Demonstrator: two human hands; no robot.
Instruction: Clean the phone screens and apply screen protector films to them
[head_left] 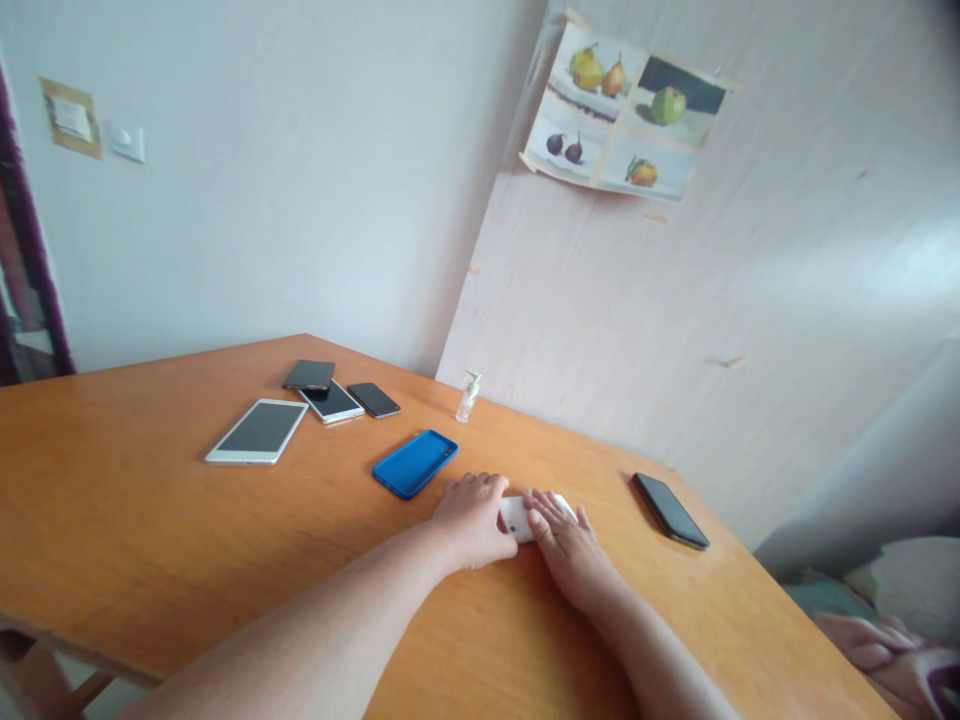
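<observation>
white smartphone (pixel 516 518): on wooden tabletop (pixel 491 640), apparently back up | left hand (pixel 476 520): gripping its left end, likely to steady it | right hand (pixel 568 545): laid flat across it, not grasping, likely bracing | blue phone case (pixel 415 465): near left hand

On my head feed, the left hand (pixel 474 522) curls around one end of a white phone (pixel 516 517), and the right hand (pixel 570 550) lies flat over the rest. Just beyond the left hand I see a blue case (pixel 412 465), then a pump bottle (pixel 466 400). A dark phone (pixel 671 510) lies to my right; a white tablet (pixel 259 432) is well to the left.
</observation>
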